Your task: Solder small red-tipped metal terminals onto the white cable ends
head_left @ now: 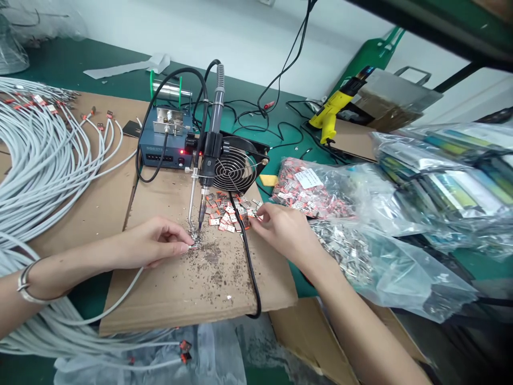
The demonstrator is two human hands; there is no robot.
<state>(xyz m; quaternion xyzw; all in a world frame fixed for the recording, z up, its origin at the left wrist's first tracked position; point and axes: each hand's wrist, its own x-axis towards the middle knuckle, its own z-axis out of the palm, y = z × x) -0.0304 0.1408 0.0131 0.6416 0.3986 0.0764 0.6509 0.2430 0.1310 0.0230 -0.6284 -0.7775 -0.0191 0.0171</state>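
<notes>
My left hand (162, 243) pinches the end of a grey cable (127, 293) just under the tip of a soldering iron (210, 144), which a stand holds pointing down. Whether the cable end touches the tip I cannot tell. My right hand (282, 227) reaches to the right edge of a pile of small orange and silver USB connectors (226, 214); its thumb and forefinger close around a connector there. Dark crumbs of solder lie scattered on the cardboard sheet (160, 289) beneath the iron.
Coiled grey cables (48, 160) fill the left side. Behind stand a blue soldering station (164, 144), a solder spool (168, 90) and a fan (236, 166). Bagged connectors (308, 187), bagged metal shells (344, 251) and a yellow heat gun (332, 109) lie right. A black cable (250, 267) crosses the cardboard.
</notes>
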